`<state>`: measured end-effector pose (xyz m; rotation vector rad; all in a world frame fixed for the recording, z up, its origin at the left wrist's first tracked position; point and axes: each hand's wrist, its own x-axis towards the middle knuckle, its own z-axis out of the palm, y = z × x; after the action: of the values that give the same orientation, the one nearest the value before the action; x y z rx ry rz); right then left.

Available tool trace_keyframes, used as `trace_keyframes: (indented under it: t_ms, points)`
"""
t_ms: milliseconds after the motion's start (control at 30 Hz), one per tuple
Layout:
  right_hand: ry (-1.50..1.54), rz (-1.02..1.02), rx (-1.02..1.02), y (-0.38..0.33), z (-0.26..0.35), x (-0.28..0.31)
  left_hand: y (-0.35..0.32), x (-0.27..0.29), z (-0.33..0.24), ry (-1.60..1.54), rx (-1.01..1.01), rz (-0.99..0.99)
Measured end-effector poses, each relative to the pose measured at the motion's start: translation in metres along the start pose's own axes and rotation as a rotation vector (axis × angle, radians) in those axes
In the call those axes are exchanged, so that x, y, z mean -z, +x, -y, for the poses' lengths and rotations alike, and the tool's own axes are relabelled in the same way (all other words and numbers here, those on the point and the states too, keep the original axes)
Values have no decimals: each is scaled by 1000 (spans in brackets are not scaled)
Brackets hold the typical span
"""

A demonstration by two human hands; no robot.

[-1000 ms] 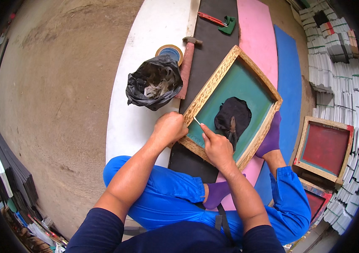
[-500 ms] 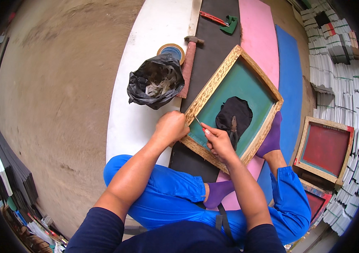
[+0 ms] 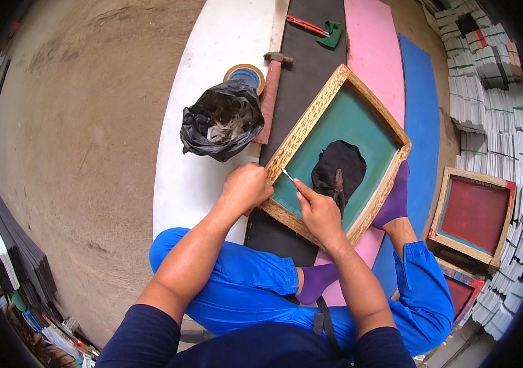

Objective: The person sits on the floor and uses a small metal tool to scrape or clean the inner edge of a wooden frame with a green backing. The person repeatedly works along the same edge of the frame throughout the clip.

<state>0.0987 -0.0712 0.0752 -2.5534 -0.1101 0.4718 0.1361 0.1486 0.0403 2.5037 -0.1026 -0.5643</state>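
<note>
A wooden screen frame (image 3: pixel 307 116) with green mesh (image 3: pixel 360 116) lies tilted across my lap and the boards, propped by my foot. My left hand (image 3: pixel 246 187) is closed on its near left rail. In my right hand (image 3: pixel 321 214) is a slim tool with a thin metal shaft (image 3: pixel 288 175), its tip at the inside edge of that rail; my fingers hide the handle. On the mesh beside my right hand sits a black cloth (image 3: pixel 350 161), and on it rests what looks like a pair of pliers (image 3: pixel 339 181).
Left of the frame stand a black plastic bag (image 3: pixel 197 132) of scraps, a tape roll (image 3: pixel 246 73) and a hammer (image 3: pixel 269 101). A red cutter (image 3: pixel 306 25) and a green piece (image 3: pixel 332 35) lie farther off. A red-meshed frame (image 3: pixel 473 214) and paper stacks (image 3: pixel 498 116) are at right.
The tool has turned a little in my right hand, and the red bit at the base of its shaft no longer shows. My left hand keeps its hold on the rail. The view has shifted slightly.
</note>
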Motion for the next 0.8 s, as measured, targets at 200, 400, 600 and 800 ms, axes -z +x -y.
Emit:
trace_keyframes:
  t_ms: [200, 400, 600, 800]
  points:
    - [-264, 96, -43, 2, 21, 7, 0, -3, 3, 21, -46, -18]
    - [-239, 145, -47, 4, 30, -4, 2, -7, 5, 27, -50, -18]
    - [16, 216, -122, 5, 13, 2, -3, -1, 6, 12, -91, -57]
    - [374, -37, 79, 1, -30, -37, 0, -1, 1, 44, -62, -21]
